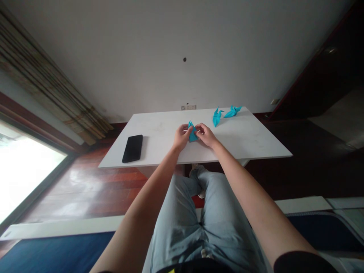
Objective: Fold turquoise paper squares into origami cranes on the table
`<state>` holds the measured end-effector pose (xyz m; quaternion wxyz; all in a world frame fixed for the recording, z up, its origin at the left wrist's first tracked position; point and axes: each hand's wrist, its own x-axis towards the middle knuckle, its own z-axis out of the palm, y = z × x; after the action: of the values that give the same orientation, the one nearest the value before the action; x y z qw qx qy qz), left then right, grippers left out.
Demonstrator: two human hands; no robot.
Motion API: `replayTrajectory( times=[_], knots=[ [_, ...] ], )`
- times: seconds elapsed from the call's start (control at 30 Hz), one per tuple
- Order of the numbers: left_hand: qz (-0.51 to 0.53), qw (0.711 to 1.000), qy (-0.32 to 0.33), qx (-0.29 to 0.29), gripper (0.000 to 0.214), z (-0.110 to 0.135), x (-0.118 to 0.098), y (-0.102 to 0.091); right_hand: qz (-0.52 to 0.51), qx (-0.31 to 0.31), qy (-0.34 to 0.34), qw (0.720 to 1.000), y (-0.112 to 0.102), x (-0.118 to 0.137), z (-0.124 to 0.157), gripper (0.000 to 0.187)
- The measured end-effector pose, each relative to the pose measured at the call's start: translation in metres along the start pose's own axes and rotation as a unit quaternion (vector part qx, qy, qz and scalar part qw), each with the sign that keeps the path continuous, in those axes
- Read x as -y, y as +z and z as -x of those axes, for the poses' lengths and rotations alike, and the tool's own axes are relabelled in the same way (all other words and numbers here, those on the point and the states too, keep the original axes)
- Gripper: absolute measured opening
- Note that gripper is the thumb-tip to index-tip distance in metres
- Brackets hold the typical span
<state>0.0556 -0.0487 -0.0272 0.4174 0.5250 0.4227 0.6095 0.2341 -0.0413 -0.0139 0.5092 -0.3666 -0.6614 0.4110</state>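
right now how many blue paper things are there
3. One paper piece is held between left hand and right hand; a folded bird and a second bird sit near the far right corner of the table.

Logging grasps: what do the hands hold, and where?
A small blue folded paper piece: left hand pinches its left side, right hand its right side.

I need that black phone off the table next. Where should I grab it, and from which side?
Probably across its two long edges, coming down from above. The phone lies flat on the white table, near its front edge, with tabletop showing along both long sides for fingers to close in.
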Motion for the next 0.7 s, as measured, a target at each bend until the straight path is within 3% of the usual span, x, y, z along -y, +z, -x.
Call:
replayTrajectory(
  times=[0.2, 0.37, 0.53, 0.7],
  knots=[
    [0.021, 0.999, 0.031, -0.021, 0.055, -0.008, 0.009, -0.005, -0.026, 0.021, 0.003, 0.999, 0.002, 0.001, 0.004, 0.036],
    [0.042, 0.999, 0.020, -0.027, 0.055, -0.010, 0.013, -0.008, -0.023, 0.047, 0.006, 0.999, 0.002, -0.006, 0.002, 0.038],
    [0.029, 0.993, 0.047, -0.101, 0.043, -0.007, 0.012, -0.006, 0.012, -0.035, 0.000, 0.999, -0.003, -0.015, -0.003, 0.043],
    [-0.095, 0.992, 0.079, -0.018, 0.013, 0.001, 0.006, -0.002, 0.077, -0.067, 0.004, 0.995, -0.004, -0.020, -0.004, 0.043]
  ],
)
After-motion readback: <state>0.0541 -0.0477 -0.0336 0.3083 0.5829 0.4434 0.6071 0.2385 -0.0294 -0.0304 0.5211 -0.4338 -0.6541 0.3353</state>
